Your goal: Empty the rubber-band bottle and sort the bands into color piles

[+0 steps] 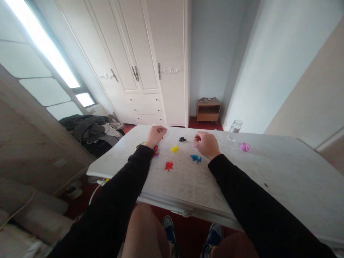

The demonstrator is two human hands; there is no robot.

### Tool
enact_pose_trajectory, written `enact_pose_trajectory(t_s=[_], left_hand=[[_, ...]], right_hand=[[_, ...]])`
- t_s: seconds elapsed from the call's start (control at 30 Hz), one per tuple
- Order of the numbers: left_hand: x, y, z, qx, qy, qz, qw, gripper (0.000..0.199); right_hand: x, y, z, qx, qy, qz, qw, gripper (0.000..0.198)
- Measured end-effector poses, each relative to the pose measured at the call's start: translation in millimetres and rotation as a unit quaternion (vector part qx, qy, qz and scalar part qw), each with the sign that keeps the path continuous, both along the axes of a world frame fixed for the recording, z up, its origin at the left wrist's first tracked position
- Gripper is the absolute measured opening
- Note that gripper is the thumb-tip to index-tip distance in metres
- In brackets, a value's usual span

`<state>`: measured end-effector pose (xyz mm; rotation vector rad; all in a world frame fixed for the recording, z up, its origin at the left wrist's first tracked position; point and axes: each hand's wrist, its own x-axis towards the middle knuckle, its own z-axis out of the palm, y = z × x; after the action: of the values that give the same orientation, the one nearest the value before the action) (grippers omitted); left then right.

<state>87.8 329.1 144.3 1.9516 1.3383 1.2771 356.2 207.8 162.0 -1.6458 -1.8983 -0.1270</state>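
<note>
My left hand [155, 137] is closed with curled fingers above the far left of the table, and what it pinches, if anything, is too small to name. Beneath its wrist lies a mixed pile of coloured rubber bands [156, 152], partly covered by the arm. My right hand [207, 144] is also closed, its fingertips low over the table beside a bit of pink; its grip is hidden. Between the hands are little heaps of black bands [182, 139] and yellow bands [174, 149]. Nearer me sit red bands [168, 165] and blue bands [196, 158].
A clear glass [234, 131] and a pink-purple bundle [245, 147] stand right of my right hand on the white table [279, 168]. Dark clothes [88, 130] are heaped beyond the left edge. A white wardrobe [145, 53] and a small wooden cabinet [209, 111] stand behind.
</note>
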Motion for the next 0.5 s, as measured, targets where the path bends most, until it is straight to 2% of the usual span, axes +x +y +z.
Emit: enact_pose_trajectory(t_s=[0.17, 0.33, 0.5], left_hand=[[-9.0, -7.8, 14.7, -0.04, 0.041, -0.032, 0.998, 0.017], [-51.0, -29.1, 33.4, -0.072, 0.227, -0.057, 0.97, 0.013], [-73.7, -47.5, 29.7, -0.091, 0.295, -0.104, 0.945, 0.019]], right_hand=[[9.2, 3.9, -4.6, -0.017, -0.003, -0.017, 1.0, 0.016], [16.1, 9.4, -12.3, -0.033, -0.002, -0.035, 0.999, 0.015], [19.4, 12.4, -17.5, -0.042, 0.006, -0.042, 0.998, 0.018]])
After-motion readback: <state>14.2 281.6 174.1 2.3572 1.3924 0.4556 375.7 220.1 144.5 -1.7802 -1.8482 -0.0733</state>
